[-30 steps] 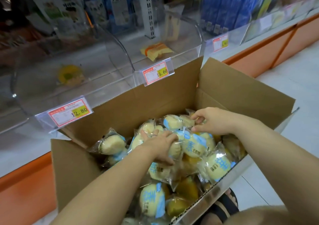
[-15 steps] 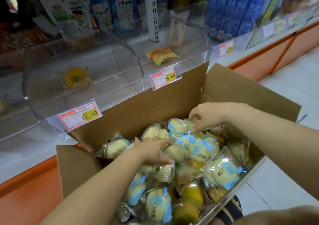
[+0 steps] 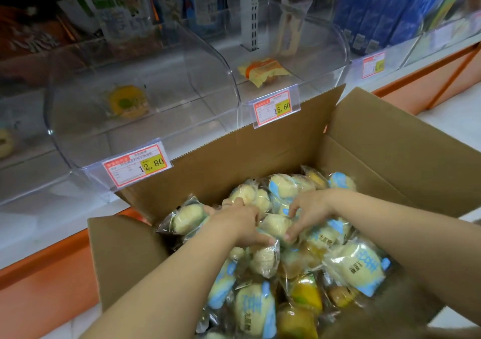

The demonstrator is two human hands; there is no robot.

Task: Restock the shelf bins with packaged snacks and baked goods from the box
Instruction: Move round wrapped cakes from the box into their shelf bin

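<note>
An open cardboard box [image 3: 260,153] holds several clear-wrapped pale buns with blue print and a few yellow cakes [image 3: 304,294]. My left hand [image 3: 239,224] and my right hand [image 3: 311,211] are both down in the pile, side by side, fingers curled round the same wrapped pale bun [image 3: 276,225] in the middle. Behind the box stand two clear shelf bins: the left bin [image 3: 145,120], tagged 12.80, holds one yellow round pack [image 3: 126,101]; the right bin [image 3: 312,60], tagged 15.60, holds one yellow-and-orange pack [image 3: 263,70].
Blue cartons [image 3: 385,13] and snack bags [image 3: 117,5] fill the upper shelf. An orange shelf base [image 3: 46,286] runs along the floor. The box's right flap [image 3: 406,146] stands up beside white floor tiles [image 3: 453,122].
My right hand moved from the far side of the box toward the middle and now meets my left hand on one bun. The view has tilted slightly toward the shelf.
</note>
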